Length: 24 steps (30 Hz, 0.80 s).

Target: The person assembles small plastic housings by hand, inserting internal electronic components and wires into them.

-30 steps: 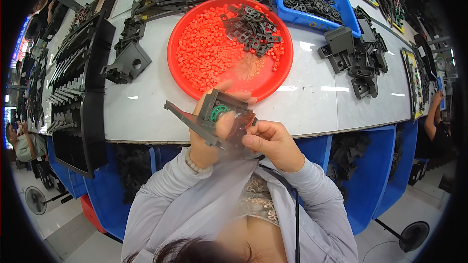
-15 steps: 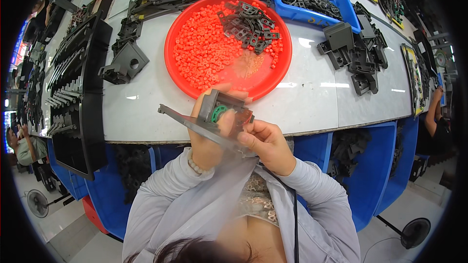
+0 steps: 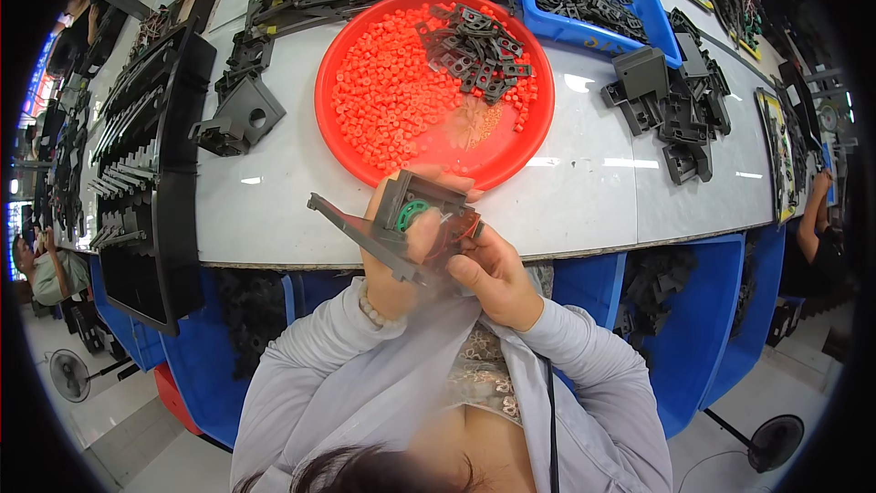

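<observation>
My left hand is wrapped round a dark grey plastic housing with a long arm that sticks out to the left. A green ring-shaped part sits inside the housing, and my left thumb lies beside it. At the housing's right side my right hand is closed, thumb and fingers pinching thin red wires. The wires' far ends are hidden inside the housing. Just beyond my hands stands a round red tray holding many small orange-red caps and a heap of black clips.
Grey plastic housings lie on the white table at left and right. A blue bin of black parts stands at the back. A black rack is at left; blue bins hang below the table edge.
The housing has turned slightly in my left hand, and its long arm now tilts down more steeply. My right hand stays at its side with the wires. The view has shifted a little.
</observation>
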Each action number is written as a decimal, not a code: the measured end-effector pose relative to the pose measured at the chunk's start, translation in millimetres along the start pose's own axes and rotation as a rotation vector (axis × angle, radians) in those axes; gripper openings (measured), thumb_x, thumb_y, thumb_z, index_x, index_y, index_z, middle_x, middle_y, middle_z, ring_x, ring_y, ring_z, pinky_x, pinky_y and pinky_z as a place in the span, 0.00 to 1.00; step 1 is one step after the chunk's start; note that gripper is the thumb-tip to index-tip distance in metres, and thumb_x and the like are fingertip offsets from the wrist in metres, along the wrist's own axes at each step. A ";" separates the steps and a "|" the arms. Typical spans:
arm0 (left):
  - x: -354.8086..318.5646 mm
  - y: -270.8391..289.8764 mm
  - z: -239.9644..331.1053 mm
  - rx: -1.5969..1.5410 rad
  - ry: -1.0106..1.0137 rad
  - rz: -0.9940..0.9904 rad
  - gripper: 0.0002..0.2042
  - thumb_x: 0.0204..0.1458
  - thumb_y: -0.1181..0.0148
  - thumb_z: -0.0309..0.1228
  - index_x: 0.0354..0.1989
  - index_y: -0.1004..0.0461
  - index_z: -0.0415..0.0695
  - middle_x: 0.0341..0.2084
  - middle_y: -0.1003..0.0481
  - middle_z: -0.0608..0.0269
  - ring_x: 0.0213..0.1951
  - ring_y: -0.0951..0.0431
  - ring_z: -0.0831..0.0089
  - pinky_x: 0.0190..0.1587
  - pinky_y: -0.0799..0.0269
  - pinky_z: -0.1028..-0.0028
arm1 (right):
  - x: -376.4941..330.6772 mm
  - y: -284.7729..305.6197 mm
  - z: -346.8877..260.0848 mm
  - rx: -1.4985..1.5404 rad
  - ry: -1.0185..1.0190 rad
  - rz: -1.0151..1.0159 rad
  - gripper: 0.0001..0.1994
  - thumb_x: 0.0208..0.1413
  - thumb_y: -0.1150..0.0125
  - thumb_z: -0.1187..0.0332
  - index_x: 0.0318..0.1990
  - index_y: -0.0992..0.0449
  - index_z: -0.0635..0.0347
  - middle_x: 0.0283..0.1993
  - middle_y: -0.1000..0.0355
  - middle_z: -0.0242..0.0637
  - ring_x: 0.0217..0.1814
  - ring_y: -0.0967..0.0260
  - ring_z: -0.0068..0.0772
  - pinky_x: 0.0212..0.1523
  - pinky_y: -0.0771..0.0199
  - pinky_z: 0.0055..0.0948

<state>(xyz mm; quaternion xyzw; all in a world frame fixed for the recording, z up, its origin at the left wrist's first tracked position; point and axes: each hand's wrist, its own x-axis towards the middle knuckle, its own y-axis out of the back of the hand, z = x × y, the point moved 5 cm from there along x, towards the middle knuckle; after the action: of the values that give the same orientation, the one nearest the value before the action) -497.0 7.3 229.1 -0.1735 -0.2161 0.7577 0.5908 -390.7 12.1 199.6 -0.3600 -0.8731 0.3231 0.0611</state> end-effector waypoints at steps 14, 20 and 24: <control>4.9 6.5 5.8 0.082 -0.027 0.016 0.18 0.55 0.55 0.28 0.52 0.43 0.34 0.44 0.30 0.46 0.43 0.26 0.64 0.46 0.27 0.65 | -7.7 -3.4 -62.0 -1.344 0.646 0.150 0.33 0.31 0.30 0.71 0.53 0.32 0.52 0.48 0.37 0.42 0.46 0.39 0.42 0.45 0.34 0.36; 3.4 -2.0 4.4 0.040 -0.043 -0.038 0.18 0.54 0.52 0.28 0.52 0.42 0.34 0.42 0.29 0.49 0.39 0.25 0.68 0.44 0.27 0.68 | 3.0 -9.5 -69.7 -1.460 0.640 0.046 0.25 0.30 0.40 0.71 0.45 0.26 0.52 0.46 0.37 0.41 0.47 0.38 0.42 0.44 0.37 0.40; 1.7 -3.1 3.6 0.000 -0.042 0.005 0.18 0.54 0.52 0.28 0.51 0.42 0.34 0.42 0.29 0.49 0.39 0.25 0.68 0.43 0.27 0.69 | 5.2 -9.6 -70.6 -1.508 0.637 0.006 0.21 0.31 0.39 0.68 0.41 0.25 0.53 0.46 0.37 0.42 0.46 0.37 0.41 0.44 0.38 0.41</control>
<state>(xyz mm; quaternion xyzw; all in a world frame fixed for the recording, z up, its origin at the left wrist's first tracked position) -496.8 9.2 233.8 -0.1581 -0.2282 0.7628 0.5841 -376.2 47.2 260.1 -0.3811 -0.7956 -0.4686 0.0469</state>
